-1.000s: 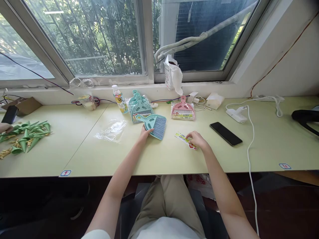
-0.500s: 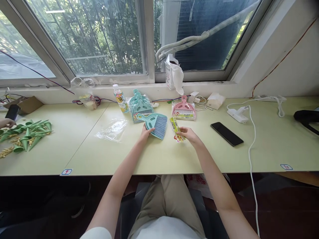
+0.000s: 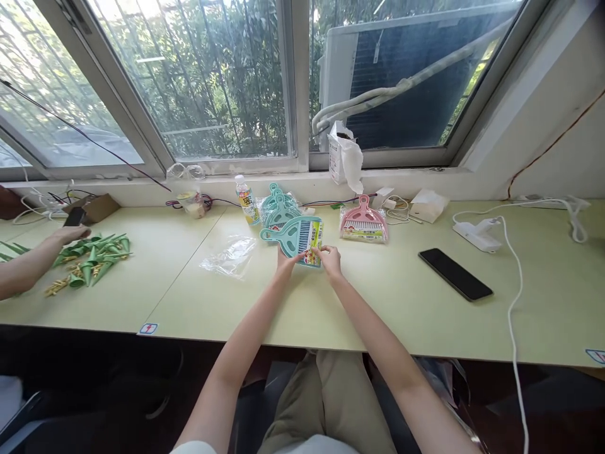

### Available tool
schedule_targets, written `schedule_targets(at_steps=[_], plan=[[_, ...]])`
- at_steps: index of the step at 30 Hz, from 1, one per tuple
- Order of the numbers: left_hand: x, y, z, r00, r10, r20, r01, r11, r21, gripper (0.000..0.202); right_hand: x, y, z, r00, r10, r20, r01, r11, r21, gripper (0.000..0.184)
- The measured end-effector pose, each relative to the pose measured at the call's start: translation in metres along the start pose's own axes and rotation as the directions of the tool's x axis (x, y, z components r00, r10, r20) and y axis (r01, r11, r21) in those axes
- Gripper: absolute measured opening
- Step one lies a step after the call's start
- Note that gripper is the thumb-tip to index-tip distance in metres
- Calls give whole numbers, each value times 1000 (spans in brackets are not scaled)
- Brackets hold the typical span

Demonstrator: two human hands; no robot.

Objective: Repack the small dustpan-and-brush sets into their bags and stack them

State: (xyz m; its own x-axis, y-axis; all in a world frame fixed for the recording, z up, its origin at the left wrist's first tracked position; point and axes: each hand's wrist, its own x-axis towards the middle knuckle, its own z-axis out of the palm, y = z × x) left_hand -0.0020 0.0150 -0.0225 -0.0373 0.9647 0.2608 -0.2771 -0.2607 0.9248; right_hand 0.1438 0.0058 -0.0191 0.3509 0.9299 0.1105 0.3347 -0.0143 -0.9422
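A teal mini dustpan with a brush (image 3: 292, 236) lies on the pale green table (image 3: 378, 296) in front of me. My left hand (image 3: 286, 259) grips its near edge. My right hand (image 3: 329, 258) pinches a printed paper label card (image 3: 314, 236) and holds it against the dustpan's right side. Behind it lies a stack of teal dustpan sets in plastic (image 3: 278, 205). A pink dustpan set in its bag (image 3: 363, 222) lies to the right.
An empty clear plastic bag (image 3: 230, 256) lies left of the dustpan. A drink bottle (image 3: 247, 200), a black phone (image 3: 455, 273), a white charger with cable (image 3: 478, 229) and green cones (image 3: 89, 260) are on the table. Another person's hand (image 3: 70, 234) reaches over the cones.
My right hand picked the label card up off the table and carried it left onto the dustpan. The camera shifted, and another person's arm came into view at left.
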Motion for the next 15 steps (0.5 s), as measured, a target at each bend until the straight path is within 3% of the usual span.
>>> schedule_targets(at_steps=[4, 7, 10, 12, 15], plan=[[-2, 0, 3, 1000, -30, 5, 30, 1000, 9, 80, -1, 3, -6, 994, 52, -97, -59, 996, -74, 38], [-4, 1, 5, 999, -38, 6, 38, 999, 15, 82, 0, 4, -8, 995, 34, -96, -27, 997, 79, 60], [-5, 3, 5, 998, -60, -18, 60, 998, 21, 85, 1, 2, -10, 996, 48, 77, -73, 925, 373, 67], [-5, 4, 5, 998, -64, -27, 65, 997, 32, 85, 0, 0, -12, 975, 50, 215, -154, 851, 502, 58], [-5, 5, 5, 998, -56, -19, 56, 998, 35, 82, -3, -4, -17, 947, 75, 311, -246, 794, 556, 40]])
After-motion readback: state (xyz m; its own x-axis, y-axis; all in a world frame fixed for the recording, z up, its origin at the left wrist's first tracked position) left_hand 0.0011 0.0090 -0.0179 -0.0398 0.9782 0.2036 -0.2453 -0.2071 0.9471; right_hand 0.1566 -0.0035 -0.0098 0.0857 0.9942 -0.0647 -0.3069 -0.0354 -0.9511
